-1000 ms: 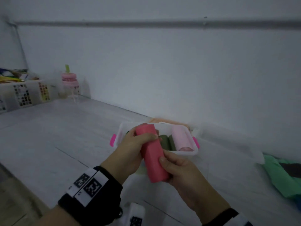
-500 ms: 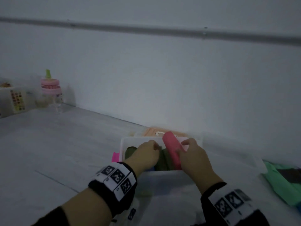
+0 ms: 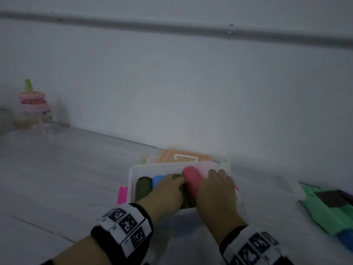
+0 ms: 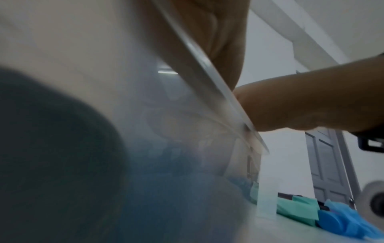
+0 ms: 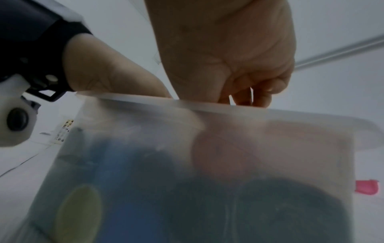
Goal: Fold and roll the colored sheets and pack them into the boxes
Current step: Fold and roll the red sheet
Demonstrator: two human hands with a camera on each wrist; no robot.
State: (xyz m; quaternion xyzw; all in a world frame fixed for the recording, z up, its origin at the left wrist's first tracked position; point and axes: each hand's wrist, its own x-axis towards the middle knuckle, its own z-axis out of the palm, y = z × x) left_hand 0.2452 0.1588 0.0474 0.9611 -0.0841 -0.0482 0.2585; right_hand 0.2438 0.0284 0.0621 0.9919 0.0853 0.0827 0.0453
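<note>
A translucent box (image 3: 131,180) with pink latches stands on the pale table by the wall. Inside lie a dark green roll (image 3: 143,186), a blue roll (image 3: 158,178), a red roll (image 3: 191,180) and a light pink roll (image 3: 203,167). My right hand (image 3: 215,180) lies over the red roll with its fingers bent down into the box, holding it between the neighbouring rolls. Beside it, my left hand (image 3: 172,184) presses on an olive roll, its fingertips touching the red one. The wrist views show the box wall (image 5: 187,103) close up, with the fingers hidden behind it.
An orange-lidded box (image 3: 183,157) sits behind the open one against the wall. Green and blue sheets (image 3: 328,209) lie at the right, beyond a clear lid (image 3: 277,180). A pink bottle (image 3: 34,109) stands far left.
The red roll came down from in front of me into the box, between the olive and light pink rolls. Both hands followed it and now sit low in the box.
</note>
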